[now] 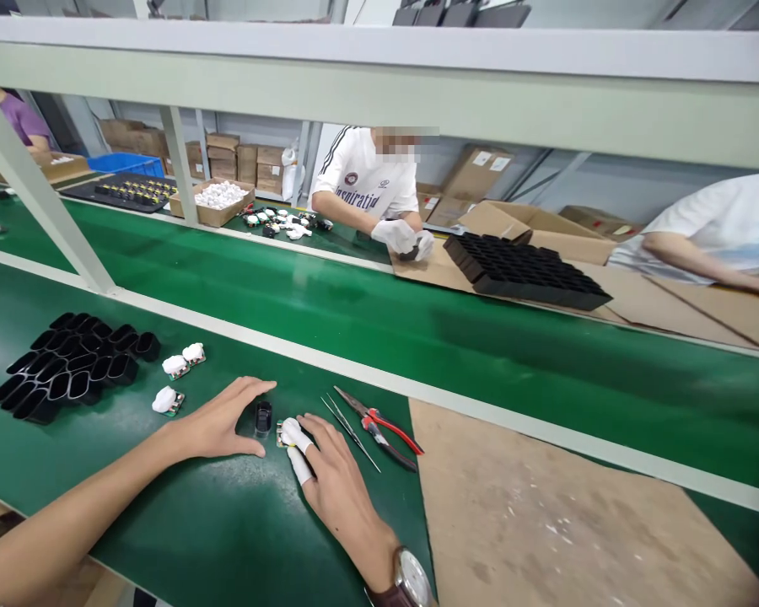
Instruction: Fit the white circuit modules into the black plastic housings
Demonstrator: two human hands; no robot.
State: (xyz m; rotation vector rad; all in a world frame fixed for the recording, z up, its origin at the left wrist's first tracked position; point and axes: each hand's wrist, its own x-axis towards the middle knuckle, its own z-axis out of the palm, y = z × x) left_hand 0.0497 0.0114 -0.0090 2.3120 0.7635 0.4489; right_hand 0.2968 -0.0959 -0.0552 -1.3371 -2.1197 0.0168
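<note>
My left hand [231, 417] rests over the green bench with thumb and fingers spread, nothing between them. Just right of its fingertips stands a small black housing [263, 417]. My right hand [329, 464], with white covers on two fingers, has its fingertips at a small circuit board with a white blob [283, 433]; whether it grips the board or only touches it is hard to tell. Tweezers [352, 434] and red-handled pliers [379, 428] lie to the right of that hand. Three more boards with white blobs [175, 366] lie beyond my left forearm.
Black housings [69, 367] stand grouped at the left. A cardboard sheet [544, 506] covers the bench's right side. Across the green belt [304, 295], a person in white gloves [395, 236] handles a dark part beside a black housing block [524, 270]. A frame beam [379, 84] crosses above.
</note>
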